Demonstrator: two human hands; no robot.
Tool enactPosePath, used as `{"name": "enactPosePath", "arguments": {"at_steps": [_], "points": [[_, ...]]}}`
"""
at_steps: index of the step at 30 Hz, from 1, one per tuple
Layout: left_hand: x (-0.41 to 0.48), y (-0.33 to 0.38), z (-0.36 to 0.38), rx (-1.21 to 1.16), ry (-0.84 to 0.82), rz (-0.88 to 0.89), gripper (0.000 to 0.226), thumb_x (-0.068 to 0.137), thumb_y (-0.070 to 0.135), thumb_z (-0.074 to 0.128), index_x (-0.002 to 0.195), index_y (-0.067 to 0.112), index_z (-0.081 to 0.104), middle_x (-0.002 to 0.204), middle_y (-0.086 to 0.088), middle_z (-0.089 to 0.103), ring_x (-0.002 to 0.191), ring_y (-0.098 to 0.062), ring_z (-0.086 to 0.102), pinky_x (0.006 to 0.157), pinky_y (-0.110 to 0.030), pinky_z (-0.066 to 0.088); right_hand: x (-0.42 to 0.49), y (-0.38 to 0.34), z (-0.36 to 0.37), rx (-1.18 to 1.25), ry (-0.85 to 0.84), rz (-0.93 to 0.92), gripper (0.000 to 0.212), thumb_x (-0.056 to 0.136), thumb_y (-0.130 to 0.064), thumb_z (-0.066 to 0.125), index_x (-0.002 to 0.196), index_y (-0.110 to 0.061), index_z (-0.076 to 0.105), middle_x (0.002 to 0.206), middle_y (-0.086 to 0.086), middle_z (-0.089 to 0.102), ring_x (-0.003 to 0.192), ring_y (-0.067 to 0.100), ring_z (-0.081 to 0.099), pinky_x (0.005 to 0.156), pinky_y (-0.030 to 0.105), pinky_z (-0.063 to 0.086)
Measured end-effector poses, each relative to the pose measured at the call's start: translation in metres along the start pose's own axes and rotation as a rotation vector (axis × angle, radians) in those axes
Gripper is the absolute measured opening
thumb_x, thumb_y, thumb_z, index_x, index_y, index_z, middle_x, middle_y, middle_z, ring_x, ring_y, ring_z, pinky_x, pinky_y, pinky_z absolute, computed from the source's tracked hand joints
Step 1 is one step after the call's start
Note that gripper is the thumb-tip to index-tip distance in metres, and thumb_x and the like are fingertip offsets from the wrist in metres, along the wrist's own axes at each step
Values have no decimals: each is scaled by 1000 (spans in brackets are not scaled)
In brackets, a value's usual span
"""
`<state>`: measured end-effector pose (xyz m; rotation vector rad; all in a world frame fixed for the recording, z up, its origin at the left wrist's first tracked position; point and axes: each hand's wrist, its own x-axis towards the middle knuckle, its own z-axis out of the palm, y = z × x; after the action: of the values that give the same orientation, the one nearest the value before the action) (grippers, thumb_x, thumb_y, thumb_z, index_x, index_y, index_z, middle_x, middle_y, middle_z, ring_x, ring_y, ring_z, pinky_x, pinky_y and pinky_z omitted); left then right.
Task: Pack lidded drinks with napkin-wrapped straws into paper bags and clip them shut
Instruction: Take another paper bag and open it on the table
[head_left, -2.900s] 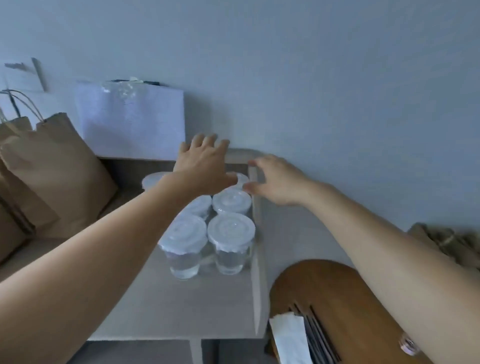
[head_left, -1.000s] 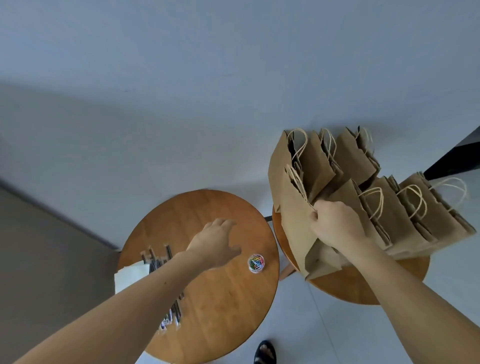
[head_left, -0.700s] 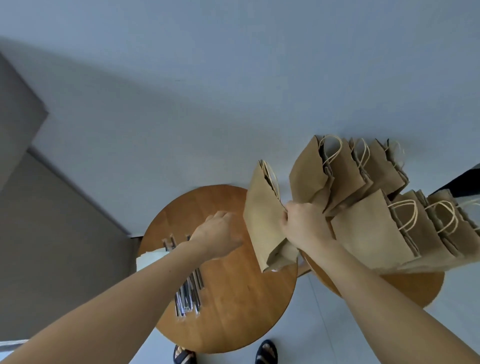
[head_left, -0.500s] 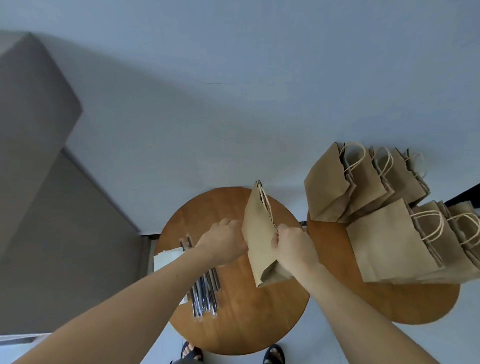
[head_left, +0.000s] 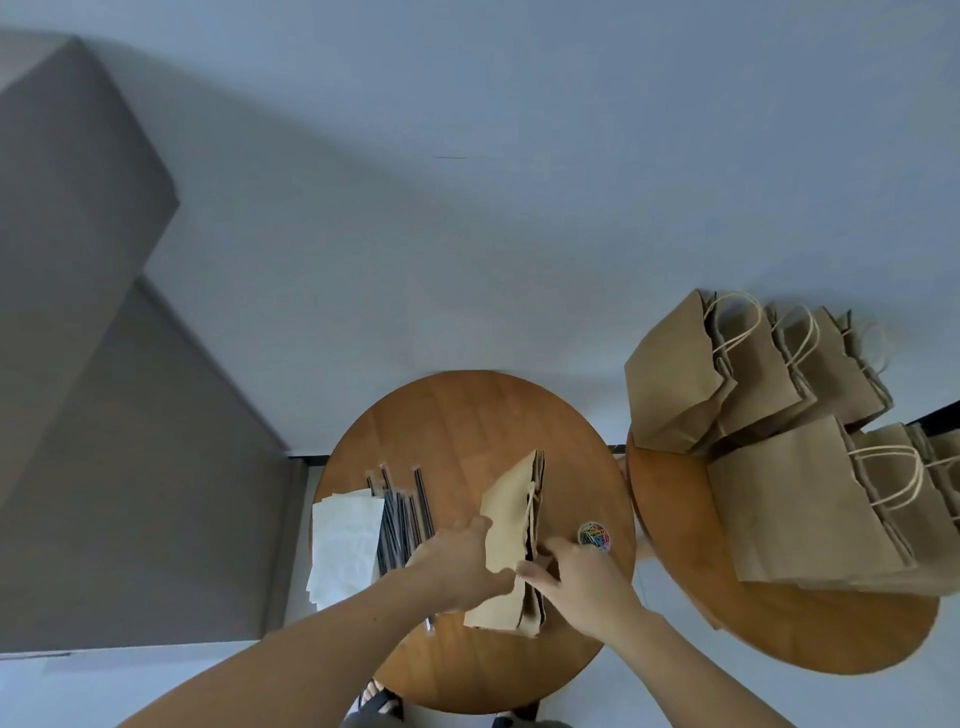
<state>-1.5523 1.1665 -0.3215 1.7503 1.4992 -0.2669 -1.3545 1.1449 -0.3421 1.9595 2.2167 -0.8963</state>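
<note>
Fingers (head_left: 475, 527) of the left hand (head_left: 454, 566) are spread over the left face of a flat-folded paper bag (head_left: 506, 540), with the thumb curled against its near side. The right hand (head_left: 584, 582) pinches the opposite panel with narrowly closed fingers (head_left: 537, 574). The bag is held edge-on just below the middle of the frame, over the centre table (head_left: 467, 415). Whether its base touches the wood cannot be told.

The bag looks light and thin, stiff only along its creases, so it will likely crumple or tear if pulled hard. The safest hold is probably on the two broad panels near the rim, drawing them apart until the pleated sides spread and the base flattens. The twine handle (head_left: 531, 501) lies against the panel and would be a poor place to pull from.

To the left of the bag lie dark straws (head_left: 402, 512) and, beyond them, a pile of white napkins (head_left: 345, 540). A small tub of coloured clips (head_left: 594, 535) sits just right of the right hand, close enough that an opening bag or a shifting wrist could knock it. At the right of the frame a second table (head_left: 779, 639) carries a heap of spare bags (head_left: 800, 514), well apart. A grey cabinet (head_left: 78, 364) fills the left edge. No drinks are in view.
</note>
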Motion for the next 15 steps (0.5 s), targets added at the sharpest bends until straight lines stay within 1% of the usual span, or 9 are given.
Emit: {"name": "enactPosePath", "arguments": {"at_steps": [3, 5, 7, 9, 10, 11, 12, 13, 15], "points": [[5, 12, 4, 27, -12, -13, 94, 74, 76, 53, 148, 22, 28, 137, -3, 52, 117, -26, 55, 93, -43, 51, 6, 11, -3, 79, -34, -46, 46, 86, -76, 37, 92, -32, 50, 64, -13, 51, 61, 2, 52, 52, 17, 33], [11, 21, 8, 38, 10, -50, 94, 72, 80, 52, 143, 23, 33, 130, 0, 57, 106, -24, 61, 87, -41, 55, 7, 17, 0, 178, -24, -44, 39, 90, -68, 43, 95, -31, 54, 66, -12, 54, 63, 3, 55, 53, 17, 36], [16, 28, 9, 49, 39, -97, 84, 74, 78, 55, 137, 24, 38, 121, 3, 62, 99, -21, 64, 83, -39, 57, 7, 21, 2, 219, -11, -30, 26, 96, -54, 48, 98, -30, 58, 69, -12, 60, 67, 6, 60, 55, 17, 42], [20, 31, 7, 31, 66, -161, 66, 81, 67, 59, 128, 23, 46, 107, 2, 66, 93, -19, 66, 82, -38, 58, 8, 25, 0, 225, 11, 33, 10, 94, -40, 52, 91, -31, 55, 66, -9, 60, 62, 6, 60, 53, 18, 45], [21, 30, 6, 10, 87, -194, 54, 84, 59, 59, 120, 20, 51, 97, 2, 66, 88, -19, 68, 80, -38, 59, 8, 27, -2, 235, 21, 88, 9, 91, -36, 56, 85, -31, 52, 63, -9, 58, 59, 5, 59, 49, 18, 43], [23, 29, 7, -19, 110, -232, 44, 86, 52, 59, 113, 17, 55, 88, 2, 65, 82, -19, 69, 79, -38, 60, 10, 27, -4, 261, 28, 141, 12, 88, -35, 59, 82, -30, 50, 63, -9, 58, 57, 5, 59, 47, 17, 39], [24, 28, 8, -55, 130, -270, 36, 86, 47, 58, 106, 16, 59, 83, 1, 64, 79, -20, 69, 78, -38, 60, 12, 27, -4, 294, 34, 179, 14, 85, -35, 62, 81, -29, 50, 64, -8, 59, 57, 6, 59, 48, 16, 37], [24, 29, 9, -90, 146, -303, 32, 87, 44, 57, 101, 16, 61, 82, 0, 65, 77, -20, 70, 77, -37, 61, 14, 26, -6, 311, 40, 194, 16, 84, -37, 63, 80, -30, 50, 65, -8, 60, 58, 6, 60, 48, 16, 36], [25, 29, 14, -118, 161, -345, 29, 91, 44, 53, 96, 17, 64, 84, -1, 67, 76, -19, 70, 76, -36, 61, 17, 24, -8, 292, 47, 173, 20, 85, -41, 63, 77, -32, 47, 65, -9, 59, 59, 5, 59, 48, 15, 36]]}}
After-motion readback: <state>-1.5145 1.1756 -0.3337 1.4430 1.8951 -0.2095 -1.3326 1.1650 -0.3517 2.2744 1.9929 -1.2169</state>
